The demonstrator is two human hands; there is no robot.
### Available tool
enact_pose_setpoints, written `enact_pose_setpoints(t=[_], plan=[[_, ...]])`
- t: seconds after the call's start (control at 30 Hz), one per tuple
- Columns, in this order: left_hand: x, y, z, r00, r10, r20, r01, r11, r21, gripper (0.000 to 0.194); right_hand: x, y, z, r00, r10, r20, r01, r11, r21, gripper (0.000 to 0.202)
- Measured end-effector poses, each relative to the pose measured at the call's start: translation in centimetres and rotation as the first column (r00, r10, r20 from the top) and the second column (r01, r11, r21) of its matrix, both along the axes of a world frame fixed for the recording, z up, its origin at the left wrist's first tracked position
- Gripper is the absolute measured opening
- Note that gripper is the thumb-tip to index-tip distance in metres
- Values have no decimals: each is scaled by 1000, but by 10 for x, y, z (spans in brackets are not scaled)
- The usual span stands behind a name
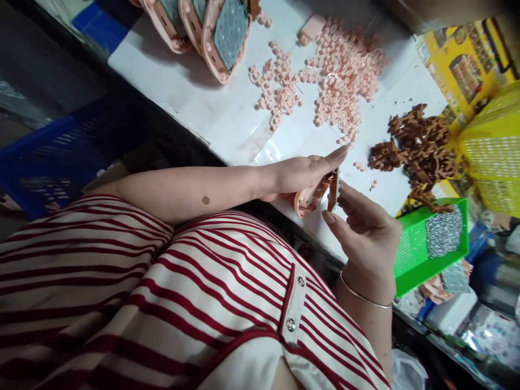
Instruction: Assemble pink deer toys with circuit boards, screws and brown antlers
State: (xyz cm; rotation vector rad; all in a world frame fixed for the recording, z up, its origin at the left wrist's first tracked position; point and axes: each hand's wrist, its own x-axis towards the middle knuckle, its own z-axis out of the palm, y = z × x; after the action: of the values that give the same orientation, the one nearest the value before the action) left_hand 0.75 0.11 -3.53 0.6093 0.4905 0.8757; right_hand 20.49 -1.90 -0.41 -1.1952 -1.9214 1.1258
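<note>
My left hand [303,172] is wrapped round a pink plastic shell [303,203], with its thumb stretched along the top. Between the two hands a brown plastic piece [333,190] stands against the shell's open side. The thumb and fingers of my right hand [361,227] pinch this brown piece. Small pink rings [345,70] lie in heaps on the white table [174,92] beyond my hands. A pile of brown plastic parts [418,146] sits to the right of them.
Pink shells with grey-green panels [231,35] stand at the table's upper left. A green basket [418,271] of small silvery pieces [444,232] is beside my right wrist. Yellow baskets [493,141] are at the far right, and a blue crate [60,157] is at the left.
</note>
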Motion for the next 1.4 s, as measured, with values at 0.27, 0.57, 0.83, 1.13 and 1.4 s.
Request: enact_pose_setpoints(t=[0.27,0.57,0.83,1.13,1.4], plan=[[1,-1,4,995,36,-90,-44,996,-83,63,0,-1,-1,1000,-8,-18,8,1000,0,51],[1,0,5,998,24,-51,-30,994,-108,57,-1,-5,-3,1000,-5,10,5,999,32,50],[-2,-1,3,999,15,-45,-21,991,-131,52,-10,-9,1,951,6,311,-103,949,299,51],[-10,0,0,996,-5,89,17,989,-145,52,-25,-8,0,848,-38,528,-316,764,563,42],[-11,-7,20,996,59,-63,-69,982,-178,39,-41,-18,-16,792,-234,563,-346,588,731,48]])
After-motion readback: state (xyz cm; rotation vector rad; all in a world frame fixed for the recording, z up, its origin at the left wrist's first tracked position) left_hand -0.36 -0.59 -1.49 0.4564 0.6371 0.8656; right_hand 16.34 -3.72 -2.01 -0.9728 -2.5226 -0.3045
